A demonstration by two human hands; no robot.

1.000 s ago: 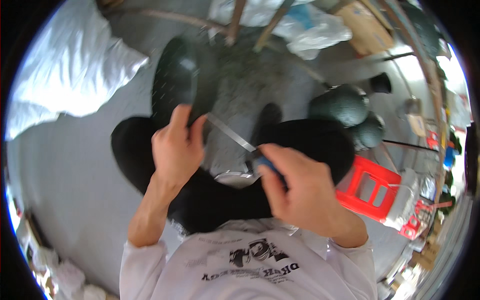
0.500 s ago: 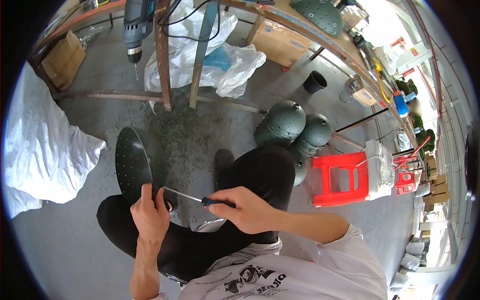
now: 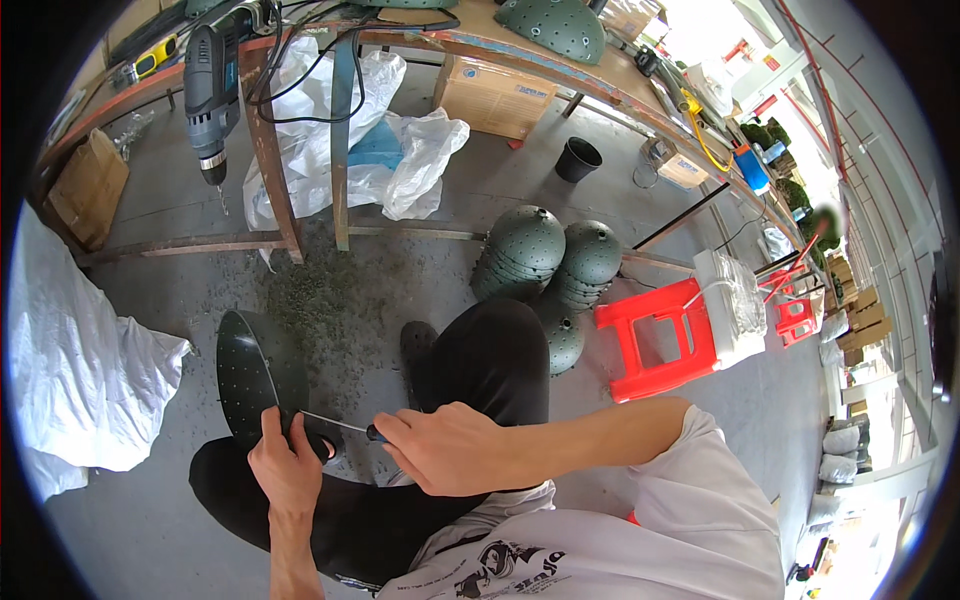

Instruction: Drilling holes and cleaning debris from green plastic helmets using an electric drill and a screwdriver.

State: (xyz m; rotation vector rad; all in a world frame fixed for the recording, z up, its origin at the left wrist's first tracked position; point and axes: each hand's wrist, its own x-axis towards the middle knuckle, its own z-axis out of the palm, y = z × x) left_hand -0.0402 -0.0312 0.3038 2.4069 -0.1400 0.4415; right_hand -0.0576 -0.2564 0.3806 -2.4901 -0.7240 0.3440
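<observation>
My left hand (image 3: 287, 468) pinches the rim of a dark green perforated dome (image 3: 240, 375), which stands on edge by my left knee. In my right hand (image 3: 445, 448) is a screwdriver (image 3: 338, 423), its dark handle mostly covered by my fingers. The long thin metal shaft points left to the dome's rim, beside my left thumb. Whether the tip touches the rim or passes inside it, I cannot tell.
A power drill (image 3: 212, 110) hangs at the workbench (image 3: 455, 42), with cables beside it. Stacked green domes (image 3: 520, 250) stand on the floor near a red stool (image 3: 655, 345). White sacking (image 3: 90, 370) lies at the left, and green scraps (image 3: 320, 290) litter the floor ahead.
The head view has shifted, showing more of the bench. My right hand has turned, its back now upward over the screwdriver handle. The left hand keeps its hold on the dome's rim.
</observation>
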